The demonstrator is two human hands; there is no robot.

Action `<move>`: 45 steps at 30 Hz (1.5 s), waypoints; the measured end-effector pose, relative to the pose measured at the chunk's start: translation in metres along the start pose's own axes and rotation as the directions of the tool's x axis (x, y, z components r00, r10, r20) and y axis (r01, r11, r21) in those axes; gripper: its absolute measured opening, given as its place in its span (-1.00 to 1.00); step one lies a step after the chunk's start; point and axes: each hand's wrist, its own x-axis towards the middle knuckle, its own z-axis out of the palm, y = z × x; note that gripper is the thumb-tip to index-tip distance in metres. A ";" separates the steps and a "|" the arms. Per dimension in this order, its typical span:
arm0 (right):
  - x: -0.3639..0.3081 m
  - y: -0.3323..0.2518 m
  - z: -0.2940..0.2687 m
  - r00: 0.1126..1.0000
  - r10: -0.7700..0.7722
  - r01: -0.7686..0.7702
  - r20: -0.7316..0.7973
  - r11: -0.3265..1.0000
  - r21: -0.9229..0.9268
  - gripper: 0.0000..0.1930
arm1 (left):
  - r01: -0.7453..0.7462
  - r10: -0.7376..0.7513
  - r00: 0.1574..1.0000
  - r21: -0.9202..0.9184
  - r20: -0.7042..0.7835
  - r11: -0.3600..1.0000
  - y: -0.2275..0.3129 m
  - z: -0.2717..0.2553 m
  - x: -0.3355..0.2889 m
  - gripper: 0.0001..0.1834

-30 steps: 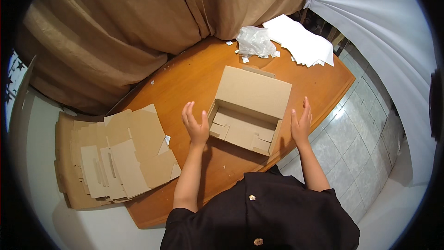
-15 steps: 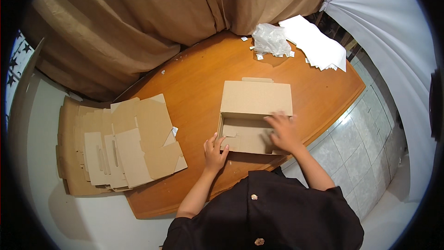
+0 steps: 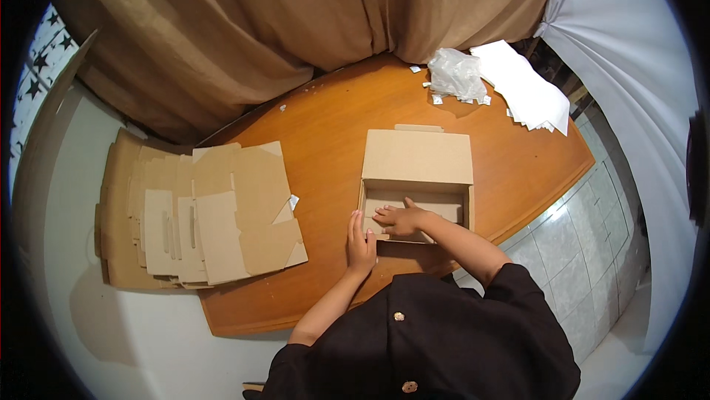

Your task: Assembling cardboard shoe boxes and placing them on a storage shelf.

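A brown cardboard box (image 3: 418,157) stands on the wooden table in front of me, its lid raised at the far side. My left hand (image 3: 361,243) rests against the box's near left corner, fingers stretched along the outside of the wall. Inside, over the left part of the box floor, my right hand (image 3: 400,220) lies with its fingers spread. Part of the box floor and near wall is hidden under that hand and forearm.
To the left lies a stack of flattened cardboard boxes (image 3: 259,200). At the far right of the wooden table (image 3: 333,130) are a crumpled clear plastic bag (image 3: 456,75), a pile of white sheets (image 3: 526,89) and small white packets. A brown curtain (image 3: 244,23) hangs behind.
My right hand has moved left, from the box's right side to the left part of its inside. My left hand stays at the left corner. The view has shifted slightly.
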 end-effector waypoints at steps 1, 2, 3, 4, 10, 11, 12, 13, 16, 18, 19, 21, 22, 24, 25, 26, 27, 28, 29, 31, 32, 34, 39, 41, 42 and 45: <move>-0.001 0.002 -0.007 0.998 0.057 -0.063 0.037 0.979 0.191 -0.44 | 0.040 -0.039 0.999 -0.029 0.017 0.999 0.004 0.001 0.001 -0.49; -0.007 0.006 -0.013 0.991 0.107 -0.130 0.081 0.917 0.376 -0.45 | 0.027 -0.026 0.999 -0.037 0.034 0.999 0.007 0.005 0.000 -0.49; -0.025 -0.001 -0.024 0.987 0.132 -0.076 -0.089 0.884 0.461 -0.52 | 0.036 -0.036 0.998 -0.009 0.055 0.999 0.007 0.005 -0.008 -0.49; -0.049 -0.004 -0.031 0.942 0.148 0.022 -0.303 0.869 0.495 -0.55 | 0.039 -0.040 0.996 0.011 0.086 0.999 0.012 0.009 -0.015 -0.48; -0.185 0.041 0.003 0.367 0.582 -0.014 -0.726 0.783 0.621 -0.62 | -0.310 0.233 0.899 0.161 0.371 0.937 0.090 0.030 0.037 -0.58; -0.193 0.047 0.020 0.329 0.646 -0.063 -0.688 0.742 0.667 -0.58 | -0.282 0.252 0.750 -0.048 0.611 0.958 0.095 0.046 0.054 -0.62; -0.197 0.055 0.034 0.282 0.704 -0.109 -0.651 0.698 0.708 -0.54 | -0.198 0.309 0.534 -0.239 0.787 0.951 0.097 0.065 0.068 -0.65; -0.196 0.064 0.049 0.338 0.698 -0.065 -0.632 0.687 0.724 -0.50 | -0.302 0.349 0.454 -0.227 0.820 0.926 0.095 0.089 0.076 -0.58; -0.185 0.082 0.080 0.476 0.728 -0.087 -0.493 0.597 0.797 -0.48 | -0.559 0.305 0.405 -0.030 0.862 0.828 0.094 0.156 0.076 -0.48; -0.188 0.074 0.064 0.468 0.738 -0.091 -0.487 0.588 0.804 -0.51 | -0.699 0.146 0.176 0.020 0.974 0.715 0.096 0.183 0.074 -0.35; -0.190 0.074 0.058 0.488 0.744 -0.155 -0.456 0.588 0.794 -0.53 | -0.728 0.056 0.110 0.042 0.992 0.685 0.095 0.189 0.070 -0.31; -0.200 0.086 0.047 0.552 0.727 -0.263 -0.408 0.616 0.742 -0.53 | -0.764 -0.043 0.048 0.064 0.998 0.641 0.094 0.202 0.073 -0.27; -0.202 0.095 0.045 0.544 0.729 -0.253 -0.415 0.614 0.747 -0.53 | -0.743 -0.067 0.020 0.060 0.998 0.666 0.092 0.205 0.076 -0.25; -0.205 0.111 0.043 0.547 0.624 -0.124 -0.559 0.720 0.683 -0.51 | -0.724 -0.107 -0.006 0.070 0.994 0.686 0.091 0.217 0.089 -0.24; -0.204 0.123 0.039 0.551 0.581 -0.101 -0.599 0.759 0.644 -0.50 | -0.715 -0.088 0.026 0.080 0.996 0.695 0.090 0.222 0.096 -0.24; -0.204 0.133 0.035 0.554 0.575 -0.084 -0.602 0.758 0.646 -0.50 | -0.704 -0.070 0.059 0.092 0.996 0.705 0.089 0.226 0.100 -0.24; -0.203 0.146 0.027 0.587 0.572 -0.104 -0.573 0.755 0.647 -0.50 | -0.701 -0.100 0.094 0.138 0.990 0.700 0.096 0.232 0.111 -0.26; -0.203 0.158 0.020 0.620 0.567 -0.124 -0.542 0.753 0.646 -0.49 | -0.705 -0.111 0.095 0.146 0.989 0.694 0.102 0.237 0.121 -0.26; -0.199 0.172 0.018 0.619 0.563 -0.112 -0.547 0.753 0.648 -0.49 | -0.701 -0.111 0.142 0.179 0.984 0.690 0.108 0.240 0.132 -0.30; -0.192 0.195 0.011 0.599 0.532 0.002 -0.598 0.746 0.666 -0.52 | -0.690 -0.054 0.288 0.246 0.956 0.681 0.113 0.242 0.146 -0.40; -0.191 0.206 0.009 0.606 0.520 0.014 -0.602 0.749 0.662 -0.52 | -0.685 -0.065 0.298 0.261 0.952 0.680 0.112 0.243 0.154 -0.40; -0.198 0.230 -0.007 0.652 0.478 0.068 -0.588 0.735 0.675 -0.57 | -0.565 -0.108 0.407 0.343 0.907 0.750 0.114 0.240 0.170 -0.42; -0.224 0.325 -0.020 0.331 0.756 -0.236 -0.564 0.645 0.727 -0.60 | -0.154 -0.003 0.717 0.163 0.697 0.975 0.148 0.210 0.174 -0.61; -0.226 0.359 -0.006 0.142 0.720 -0.513 -0.680 0.640 0.571 -0.50 | -0.017 -0.061 0.832 0.134 0.552 0.991 0.180 0.201 0.174 -0.68; -0.227 0.369 -0.005 0.151 0.713 -0.510 -0.685 0.649 0.564 -0.50 | -0.010 -0.067 0.837 0.137 0.543 0.991 0.178 0.201 0.171 -0.68; -0.226 0.386 -0.003 0.163 0.633 -0.629 -0.757 0.658 0.414 -0.54 | -0.058 -0.012 0.877 0.132 0.480 0.990 0.175 0.200 0.162 -0.69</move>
